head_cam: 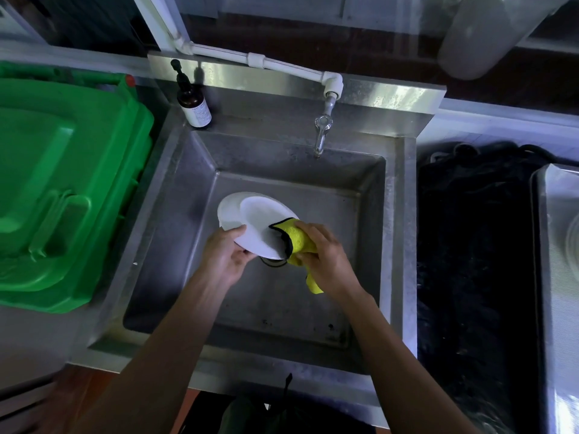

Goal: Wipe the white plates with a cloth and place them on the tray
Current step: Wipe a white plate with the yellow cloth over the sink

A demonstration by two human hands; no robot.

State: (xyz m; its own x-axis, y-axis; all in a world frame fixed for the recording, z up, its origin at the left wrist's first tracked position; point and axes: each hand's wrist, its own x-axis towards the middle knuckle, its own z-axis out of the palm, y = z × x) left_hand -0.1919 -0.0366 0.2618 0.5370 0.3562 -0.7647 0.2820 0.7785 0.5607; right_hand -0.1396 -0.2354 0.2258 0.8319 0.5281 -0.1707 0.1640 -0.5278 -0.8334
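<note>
Over the steel sink (394, 245) I hold a white plate (260, 223) tilted. My left hand (225, 255) grips its near left rim, thumb on top. My right hand (326, 258) grips a yellow cloth with a black edge (296, 239) and presses it against the plate's right rim. A second white plate (227, 211) lies in the basin behind and under the held one, partly hidden. At the far right edge a metal tray (554, 277) shows, with a faint round shape on it that I cannot make out.
A tap (322, 133) hangs over the basin's back, fed by a white pipe (263, 62). A brown pump bottle (192, 104) stands at the sink's back left corner. A green plastic bin lid (62, 189) fills the left. A black sheet (470, 245) lies between sink and tray.
</note>
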